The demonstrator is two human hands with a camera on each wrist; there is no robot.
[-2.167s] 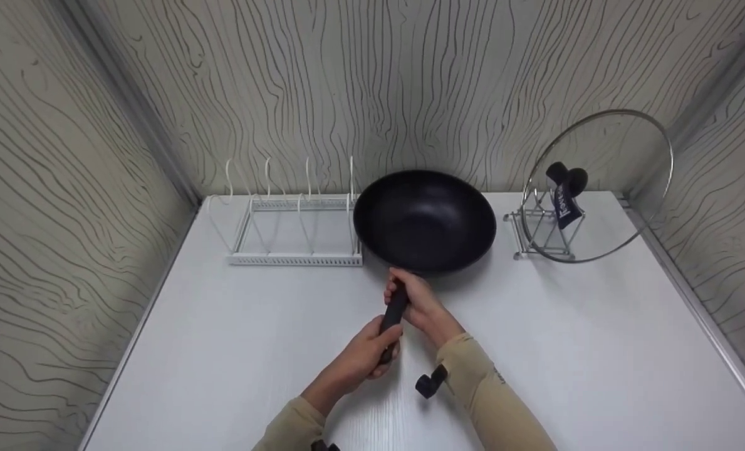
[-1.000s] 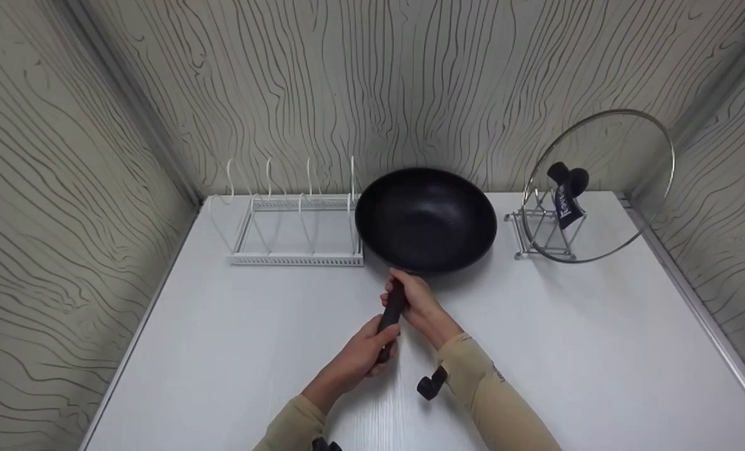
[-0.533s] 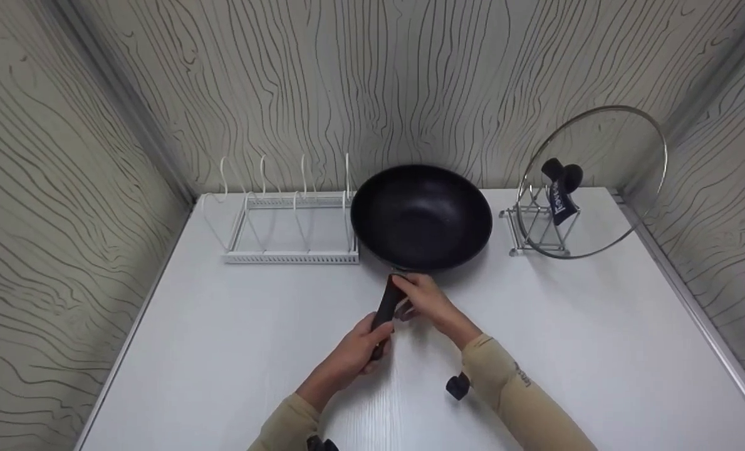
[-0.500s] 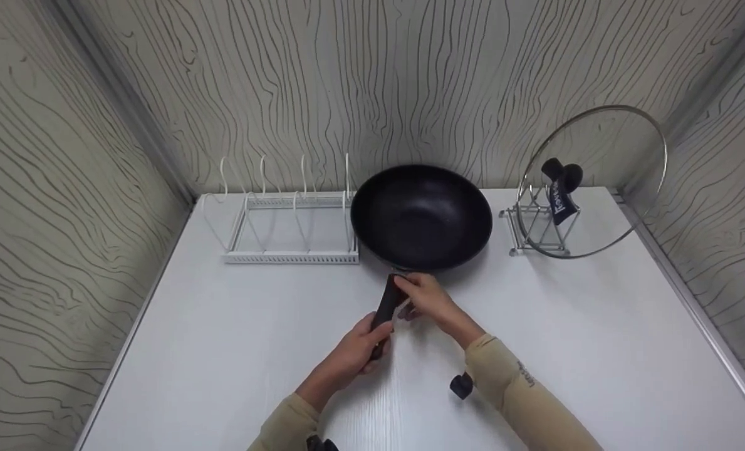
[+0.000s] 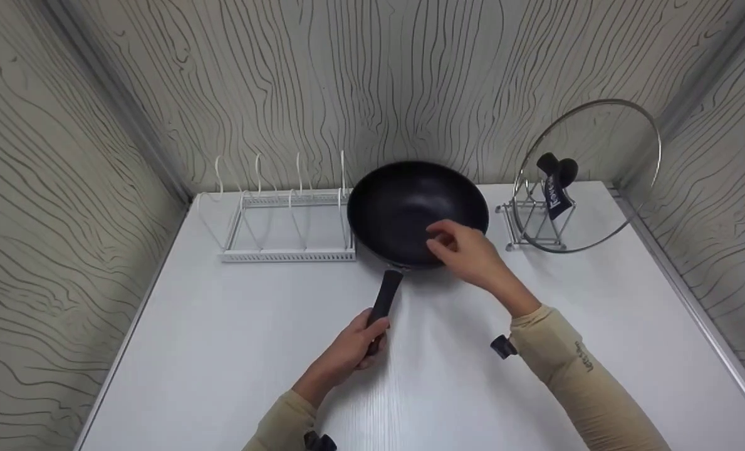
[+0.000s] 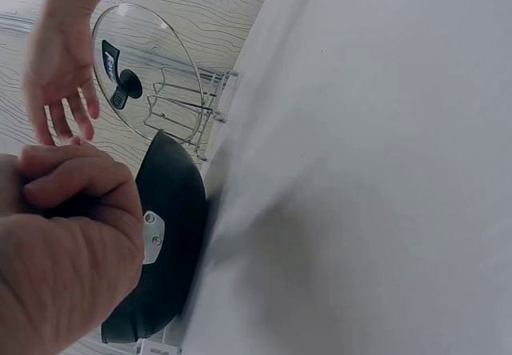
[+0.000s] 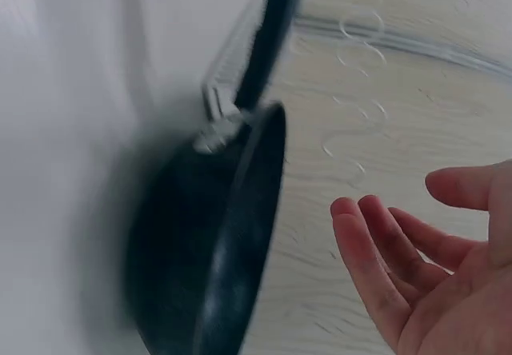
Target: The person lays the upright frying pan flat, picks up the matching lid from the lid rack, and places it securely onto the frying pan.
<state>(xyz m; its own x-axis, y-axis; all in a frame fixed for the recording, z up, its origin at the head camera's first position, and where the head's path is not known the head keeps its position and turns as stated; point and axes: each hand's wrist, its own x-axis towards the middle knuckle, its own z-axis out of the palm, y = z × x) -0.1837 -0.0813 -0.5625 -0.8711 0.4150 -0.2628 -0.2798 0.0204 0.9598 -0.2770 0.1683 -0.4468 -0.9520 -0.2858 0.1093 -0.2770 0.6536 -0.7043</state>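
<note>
A black wok (image 5: 403, 200) stands at the back middle of the white table in the head view, its black handle (image 5: 387, 289) angled toward the person. My left hand (image 5: 350, 341) grips the lower end of that handle, with fingers curled round it and the thumb on top. Off the handle, my right hand (image 5: 469, 254) overlaps the wok's right front side, fingers loosely bent and holding nothing. The right wrist view shows the right hand (image 7: 440, 291) beside the wok (image 7: 200, 243), fingers spread apart. In the left wrist view, the handle is hidden inside the left fist (image 6: 72, 235).
Left of the wok is a white rack (image 5: 287, 257) with several upright wire hoops. At the right a glass lid (image 5: 616, 169) leans upright in a small wire stand (image 5: 557, 243), a dark label (image 5: 556, 197) by its black knob (image 5: 567, 171). A wood-grain wall (image 5: 410, 75) rises behind.
My right hand has let go of the handle near the wok and moved up and to the right, over the wok's edge. The left hand keeps its grip; the wok stays about where it was.
</note>
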